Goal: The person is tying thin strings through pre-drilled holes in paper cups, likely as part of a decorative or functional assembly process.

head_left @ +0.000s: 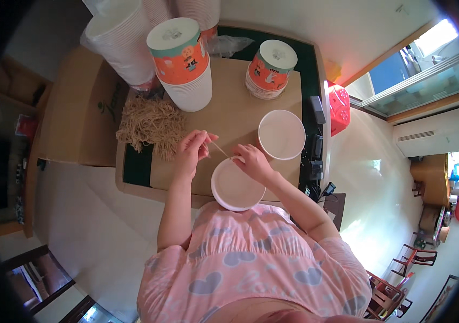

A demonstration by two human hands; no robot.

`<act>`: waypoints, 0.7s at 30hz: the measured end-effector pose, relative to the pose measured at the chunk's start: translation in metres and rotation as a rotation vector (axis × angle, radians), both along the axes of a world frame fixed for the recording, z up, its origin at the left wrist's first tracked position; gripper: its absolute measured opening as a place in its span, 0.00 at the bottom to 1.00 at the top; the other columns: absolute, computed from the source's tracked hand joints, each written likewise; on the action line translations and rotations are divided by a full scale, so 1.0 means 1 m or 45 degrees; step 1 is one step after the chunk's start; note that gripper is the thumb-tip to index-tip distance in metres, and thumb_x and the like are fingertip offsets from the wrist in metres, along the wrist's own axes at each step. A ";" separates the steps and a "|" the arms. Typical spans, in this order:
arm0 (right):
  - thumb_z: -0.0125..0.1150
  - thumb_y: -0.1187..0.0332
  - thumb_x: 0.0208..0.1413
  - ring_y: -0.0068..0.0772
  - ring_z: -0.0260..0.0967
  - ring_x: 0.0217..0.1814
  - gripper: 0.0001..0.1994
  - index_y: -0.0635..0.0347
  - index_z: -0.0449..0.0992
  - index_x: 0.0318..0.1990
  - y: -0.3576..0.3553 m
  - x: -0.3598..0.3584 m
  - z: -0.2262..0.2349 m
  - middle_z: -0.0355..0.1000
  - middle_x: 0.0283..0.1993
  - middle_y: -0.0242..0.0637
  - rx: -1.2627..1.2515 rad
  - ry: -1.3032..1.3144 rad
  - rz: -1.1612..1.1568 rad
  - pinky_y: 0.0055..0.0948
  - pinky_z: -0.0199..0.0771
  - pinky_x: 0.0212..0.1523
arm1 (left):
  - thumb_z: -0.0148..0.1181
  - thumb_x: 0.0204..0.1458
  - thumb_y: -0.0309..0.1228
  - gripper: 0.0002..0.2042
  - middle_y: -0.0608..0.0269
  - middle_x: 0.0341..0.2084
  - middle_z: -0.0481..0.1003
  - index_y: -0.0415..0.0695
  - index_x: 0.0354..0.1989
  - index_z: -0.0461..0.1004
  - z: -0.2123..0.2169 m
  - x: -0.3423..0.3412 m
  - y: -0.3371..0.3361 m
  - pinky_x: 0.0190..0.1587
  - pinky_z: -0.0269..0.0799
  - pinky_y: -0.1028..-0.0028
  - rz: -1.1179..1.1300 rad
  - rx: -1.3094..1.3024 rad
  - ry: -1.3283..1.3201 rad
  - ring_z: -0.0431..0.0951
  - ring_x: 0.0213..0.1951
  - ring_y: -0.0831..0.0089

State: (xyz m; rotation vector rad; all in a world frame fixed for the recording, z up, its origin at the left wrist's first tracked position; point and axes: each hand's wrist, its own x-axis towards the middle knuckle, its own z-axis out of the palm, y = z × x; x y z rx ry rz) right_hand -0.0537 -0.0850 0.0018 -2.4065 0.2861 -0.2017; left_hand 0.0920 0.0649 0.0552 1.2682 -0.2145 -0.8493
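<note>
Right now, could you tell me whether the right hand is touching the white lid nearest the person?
Touching. The head view shows the right hand resting its fingers on the far rim of the white lid, with no gap visible.

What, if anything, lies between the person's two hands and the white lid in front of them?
Nothing visible. The right hand already rests on the rim of the white lid, and the left hand holds a thin string stretched toward it over bare cardboard.

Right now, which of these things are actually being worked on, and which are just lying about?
In use:
left hand
right hand
thin string
white lid
pile of strings

Lying about:
second white lid
stacked paper cups
red stool
cardboard box
</note>
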 end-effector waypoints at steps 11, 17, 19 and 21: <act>0.60 0.66 0.49 0.37 0.68 0.36 0.06 0.54 0.74 0.33 0.012 0.001 -0.009 0.71 0.31 0.33 -0.070 -0.221 -0.002 0.36 0.64 0.39 | 0.51 0.59 0.31 0.09 0.63 0.31 0.78 0.43 0.27 0.72 0.025 -0.011 -0.017 0.19 0.58 0.88 -0.164 -0.018 -0.205 0.62 0.18 0.90; 0.60 0.67 0.48 0.37 0.68 0.36 0.05 0.53 0.74 0.33 0.015 0.003 -0.012 0.71 0.31 0.33 -0.052 -0.213 0.016 0.36 0.65 0.39 | 0.52 0.58 0.31 0.09 0.66 0.29 0.76 0.41 0.30 0.74 0.022 -0.012 -0.019 0.19 0.59 0.87 -0.211 0.011 -0.291 0.62 0.18 0.90; 0.60 0.67 0.48 0.37 0.68 0.36 0.04 0.53 0.74 0.32 0.016 0.003 -0.013 0.71 0.30 0.33 -0.056 -0.216 0.024 0.36 0.65 0.39 | 0.52 0.58 0.32 0.09 0.68 0.27 0.75 0.40 0.31 0.76 0.020 -0.012 -0.019 0.19 0.59 0.87 -0.213 0.021 -0.301 0.62 0.17 0.90; 0.59 0.68 0.48 0.36 0.68 0.36 0.04 0.53 0.74 0.32 0.016 0.003 -0.017 0.71 0.30 0.32 -0.060 -0.218 0.030 0.36 0.64 0.38 | 0.52 0.58 0.32 0.09 0.67 0.27 0.76 0.41 0.30 0.75 0.019 -0.012 -0.020 0.19 0.58 0.87 -0.179 -0.021 -0.275 0.61 0.16 0.90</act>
